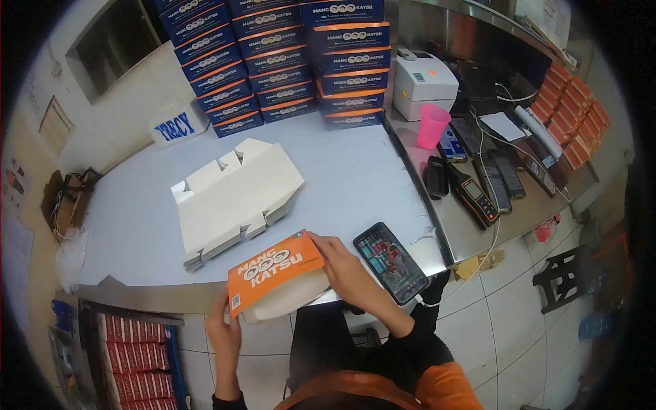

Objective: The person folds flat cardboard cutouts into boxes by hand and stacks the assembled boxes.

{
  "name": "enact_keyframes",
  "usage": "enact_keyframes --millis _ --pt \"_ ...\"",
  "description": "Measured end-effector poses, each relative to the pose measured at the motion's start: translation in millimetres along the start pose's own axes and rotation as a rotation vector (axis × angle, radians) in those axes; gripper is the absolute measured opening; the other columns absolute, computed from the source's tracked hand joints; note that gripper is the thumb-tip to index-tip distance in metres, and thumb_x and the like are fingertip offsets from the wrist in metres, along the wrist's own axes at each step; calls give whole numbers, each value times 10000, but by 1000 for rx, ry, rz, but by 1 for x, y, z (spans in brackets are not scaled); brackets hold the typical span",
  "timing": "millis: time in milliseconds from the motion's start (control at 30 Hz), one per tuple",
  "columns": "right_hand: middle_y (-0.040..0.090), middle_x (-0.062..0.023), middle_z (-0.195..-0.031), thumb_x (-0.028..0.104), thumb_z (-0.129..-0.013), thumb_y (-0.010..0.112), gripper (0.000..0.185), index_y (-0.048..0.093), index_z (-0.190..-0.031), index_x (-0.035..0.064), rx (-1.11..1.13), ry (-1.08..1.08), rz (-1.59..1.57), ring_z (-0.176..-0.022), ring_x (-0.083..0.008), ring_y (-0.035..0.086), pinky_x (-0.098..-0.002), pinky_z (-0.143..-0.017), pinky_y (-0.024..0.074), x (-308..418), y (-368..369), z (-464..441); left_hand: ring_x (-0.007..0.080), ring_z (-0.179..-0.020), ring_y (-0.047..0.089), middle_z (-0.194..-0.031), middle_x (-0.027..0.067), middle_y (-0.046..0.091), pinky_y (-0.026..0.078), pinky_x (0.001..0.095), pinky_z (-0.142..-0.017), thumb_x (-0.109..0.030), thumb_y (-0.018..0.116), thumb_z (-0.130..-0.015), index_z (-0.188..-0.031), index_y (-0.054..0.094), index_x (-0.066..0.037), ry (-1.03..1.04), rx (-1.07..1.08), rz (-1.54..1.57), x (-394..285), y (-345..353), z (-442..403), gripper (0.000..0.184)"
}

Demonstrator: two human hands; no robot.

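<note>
A cardboard food box (273, 271) with an orange lid printed MANG KATSU sits at the table's near edge, its pale inside showing on the side toward me. My left hand (223, 324) is closed on its left end, fingertips near the lid's corner. On the opposite end, my right hand (346, 272) grips the box with its fingers partly hidden behind the panel. Beyond the box lies a stack of flat, unfolded box blanks (239, 198), white side up with notched edges. A phone (391, 262) with a lit screen rests right of my right hand, a cable plugged in.
Several columns of finished blue-and-orange boxes (273, 61) stand at the back of the white table (355, 164). On the right counter are a label printer (425, 85), a pink cup (432, 127), a handheld meter (473, 197) and several phones. Red-and-white packages (139, 355) fill a shelf below left.
</note>
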State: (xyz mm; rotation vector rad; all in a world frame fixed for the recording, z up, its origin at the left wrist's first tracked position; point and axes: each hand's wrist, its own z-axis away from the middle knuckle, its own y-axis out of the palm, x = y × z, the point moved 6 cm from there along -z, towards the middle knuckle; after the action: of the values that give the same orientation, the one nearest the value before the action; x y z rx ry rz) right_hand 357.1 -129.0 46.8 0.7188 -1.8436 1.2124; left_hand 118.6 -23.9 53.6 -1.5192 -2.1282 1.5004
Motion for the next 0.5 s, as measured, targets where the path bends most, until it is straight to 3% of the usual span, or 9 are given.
enact_keyframes --millis 100,233,333,400,500 --pt "384 -238 -1296 -17 -904 397 531 255 -1411 53 -87 53 -70 -1196 -402 429 -403 -989 390 -1 13 6 233 -996 610 -1117 177 596 477 358 -860 33 515 -875 -1206 507 55 -443 20 591 0 28 18 332" --pt "401 -237 -1249 -46 -879 414 545 275 -1396 55 -163 23 -73 -1165 -394 440 -404 -974 394 -6 16 2 256 -1072 577 -1178 155 565 452 371 -921 58 519 -861 -1207 494 63 -389 85 451 13 31 18 348" --pt "447 -227 -1157 -84 -835 446 582 298 -1381 52 -259 -45 82 -1061 -379 493 -413 -920 425 4 12 -2 264 -1181 505 -1292 166 484 405 369 -989 90 525 -839 -1247 433 72 -334 39 506 8 33 3 419" --pt "481 -213 -1050 -97 -786 507 645 308 -1379 61 -315 -63 154 -930 -377 525 -422 -858 451 15 6 -2 283 -1279 407 -1396 184 368 360 366 -1032 129 529 -804 -1304 347 62 -231 -112 490 -6 24 -10 537" --pt "508 -222 -1119 -35 -788 588 671 299 -1382 80 -280 -24 101 -966 -398 544 -409 -846 459 13 8 0 306 -1315 358 -1456 196 267 331 361 -1052 146 537 -775 -1387 235 35 -189 37 483 -6 26 -14 691"
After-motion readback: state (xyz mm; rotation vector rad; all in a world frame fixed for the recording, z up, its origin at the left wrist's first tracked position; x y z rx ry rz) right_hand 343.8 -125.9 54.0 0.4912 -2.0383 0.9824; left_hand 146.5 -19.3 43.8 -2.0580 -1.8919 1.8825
